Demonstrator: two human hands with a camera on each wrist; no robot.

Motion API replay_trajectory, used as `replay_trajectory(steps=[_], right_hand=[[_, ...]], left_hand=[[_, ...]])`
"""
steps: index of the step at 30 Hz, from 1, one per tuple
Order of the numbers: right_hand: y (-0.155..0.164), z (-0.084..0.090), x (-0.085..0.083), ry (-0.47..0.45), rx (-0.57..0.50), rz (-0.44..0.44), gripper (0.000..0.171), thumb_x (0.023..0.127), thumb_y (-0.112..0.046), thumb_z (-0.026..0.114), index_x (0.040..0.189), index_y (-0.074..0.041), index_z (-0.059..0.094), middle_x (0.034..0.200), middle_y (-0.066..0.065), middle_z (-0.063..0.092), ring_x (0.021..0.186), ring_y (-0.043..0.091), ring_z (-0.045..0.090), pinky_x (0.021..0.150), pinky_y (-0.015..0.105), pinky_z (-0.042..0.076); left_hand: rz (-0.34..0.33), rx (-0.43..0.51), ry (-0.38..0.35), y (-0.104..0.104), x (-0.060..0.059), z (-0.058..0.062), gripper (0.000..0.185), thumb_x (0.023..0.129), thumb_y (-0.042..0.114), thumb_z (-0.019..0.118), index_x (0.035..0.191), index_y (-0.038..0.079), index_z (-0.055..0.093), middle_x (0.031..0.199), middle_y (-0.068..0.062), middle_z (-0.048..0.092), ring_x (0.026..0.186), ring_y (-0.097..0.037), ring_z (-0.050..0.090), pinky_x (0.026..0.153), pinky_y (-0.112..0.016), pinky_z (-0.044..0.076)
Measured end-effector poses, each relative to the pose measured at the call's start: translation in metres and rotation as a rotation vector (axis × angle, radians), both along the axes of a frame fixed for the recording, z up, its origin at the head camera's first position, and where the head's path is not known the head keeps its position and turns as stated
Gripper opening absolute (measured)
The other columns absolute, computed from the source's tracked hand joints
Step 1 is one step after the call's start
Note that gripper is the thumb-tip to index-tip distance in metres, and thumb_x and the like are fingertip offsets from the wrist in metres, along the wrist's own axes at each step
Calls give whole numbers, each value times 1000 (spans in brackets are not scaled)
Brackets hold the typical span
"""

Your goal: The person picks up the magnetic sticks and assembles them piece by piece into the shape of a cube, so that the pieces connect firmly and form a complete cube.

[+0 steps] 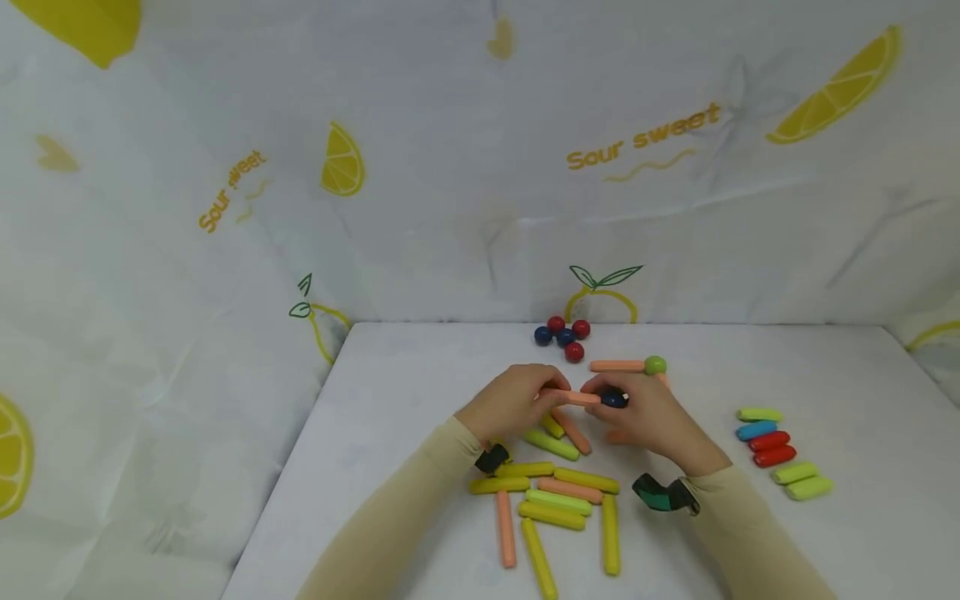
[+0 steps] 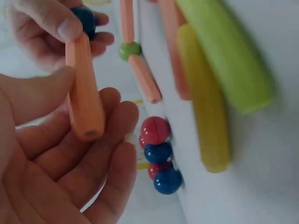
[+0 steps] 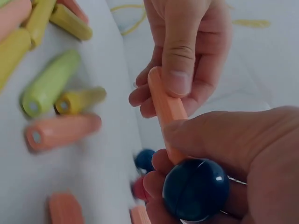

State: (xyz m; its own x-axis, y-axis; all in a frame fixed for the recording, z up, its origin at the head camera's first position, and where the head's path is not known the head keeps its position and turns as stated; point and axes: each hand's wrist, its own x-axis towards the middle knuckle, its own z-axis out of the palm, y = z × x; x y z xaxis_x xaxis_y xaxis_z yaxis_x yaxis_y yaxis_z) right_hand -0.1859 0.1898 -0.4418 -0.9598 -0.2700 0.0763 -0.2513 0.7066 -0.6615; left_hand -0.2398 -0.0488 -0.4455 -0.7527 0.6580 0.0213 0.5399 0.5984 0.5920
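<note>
My left hand (image 1: 542, 398) pinches an orange stick (image 1: 572, 397) between thumb and fingers, just above the white table (image 1: 420, 375). The right hand (image 1: 604, 400) grips a dark blue ball (image 1: 614, 400) at the stick's right end. In the right wrist view the blue ball (image 3: 196, 189) sits in my curled right fingers, with the orange stick (image 3: 166, 105) reaching it from the left hand (image 3: 180, 70). The left wrist view shows the orange stick (image 2: 84, 93) across my left fingers (image 2: 100, 154) and the blue ball (image 2: 85, 18) beyond. Whether stick and ball touch is hidden.
A cluster of red and blue balls (image 1: 562, 335) lies at the back. A green ball (image 1: 655, 364) joined to an orange stick (image 1: 617, 366) lies behind my right hand. Several yellow, green and orange sticks (image 1: 558, 500) lie near the front; several short coloured sticks (image 1: 776, 454) lie at right.
</note>
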Motion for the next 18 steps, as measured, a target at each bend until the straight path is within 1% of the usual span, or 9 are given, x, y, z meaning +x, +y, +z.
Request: replay_trajectory(steps=[1,3,5,6,8,10,13,16,18], right_hand=[[3,2,-1,-1,18,-23,15,100,-21,80,114,-17,78,119,6,78,100,22,63,84,37,57],[11,6,-3,-7,34,-61,16,100,-22,79,115,-15,78,119,8,77,100,24,62,85,40,55],[18,8,-4,-17,35,-86,19,100,-23,79,118,-14,77,119,10,76,98,25,61,84,40,54],[22,9,-4,-21,35,-98,21,101,-24,78,119,-14,77,115,9,76,97,25,60,83,38,53],[29,10,-4,-23,22,-109,21,101,-23,78,120,-15,77,114,9,77,96,24,61,81,35,51],[33,10,-3,-27,12,-120,22,101,-23,78,121,-15,77,118,10,77,97,25,61,82,36,52],[37,10,-3,-32,19,-135,23,101,-23,78,121,-14,77,119,12,76,99,27,62,85,41,57],[41,11,-2,-50,33,-157,24,101,-24,77,123,-14,76,122,13,75,103,30,62,90,48,60],[45,12,-2,-66,37,-171,25,102,-24,76,125,-15,75,124,14,74,105,31,62,92,50,60]], left_hand=[[6,10,-14,4,-7,2,24,112,37,61,123,20,73,108,8,75,91,-6,63,82,-18,54],[31,35,-23,12,-23,5,25,111,37,62,125,20,74,111,8,75,95,-6,65,85,-20,55],[67,42,5,19,-40,4,27,111,38,63,127,19,74,114,8,75,99,-7,66,87,-21,56],[88,44,20,22,-47,3,26,111,36,63,127,19,75,116,7,76,99,-8,67,87,-22,56],[125,18,58,29,-59,-2,25,111,33,63,127,18,75,117,6,76,99,-9,66,87,-23,56],[158,-22,87,33,-67,-7,26,110,31,64,129,16,74,121,3,76,101,-12,66,89,-25,57],[203,-67,116,37,-78,-12,27,108,27,67,132,14,74,128,-1,75,107,-14,67,96,-29,58],[255,-100,157,38,-87,-16,29,106,24,71,133,14,74,135,-4,72,117,-17,68,105,-34,58],[292,-114,170,39,-91,-17,30,104,23,73,132,14,74,136,-6,70,121,-20,68,107,-37,58]])
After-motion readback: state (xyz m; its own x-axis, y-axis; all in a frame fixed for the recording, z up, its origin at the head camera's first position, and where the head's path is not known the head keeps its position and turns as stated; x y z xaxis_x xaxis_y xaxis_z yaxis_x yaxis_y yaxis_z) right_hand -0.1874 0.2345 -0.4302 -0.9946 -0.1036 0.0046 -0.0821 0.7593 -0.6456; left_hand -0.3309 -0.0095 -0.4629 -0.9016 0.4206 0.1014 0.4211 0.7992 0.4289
